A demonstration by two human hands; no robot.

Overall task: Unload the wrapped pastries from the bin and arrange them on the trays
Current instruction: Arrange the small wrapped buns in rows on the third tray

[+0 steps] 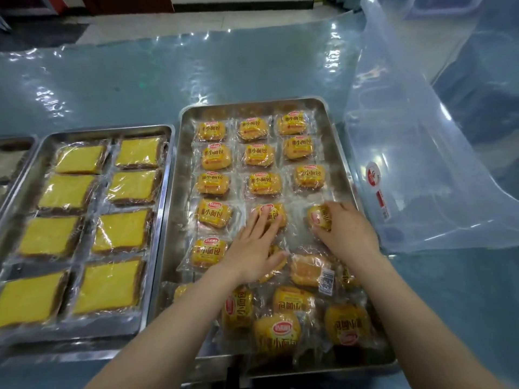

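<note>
A steel tray (184, 153) in the middle holds several wrapped orange buns in neat rows at the back and a loose heap (292, 313) at the front. My left hand (254, 248) lies flat, fingers straight, pressing a bun (276, 213) in the fourth row. My right hand (344, 227) curls its fingers round another wrapped bun (316, 217) at the right end of that row. The clear plastic bin (415, 153) stands tipped at the tray's right side, and it looks empty.
A second steel tray (39, 147) on the left holds several wrapped yellow cake slices (118, 228) in two columns. A third tray's corner (16, 141) shows at the far left. The table (126, 88) is covered in glossy blue-green plastic.
</note>
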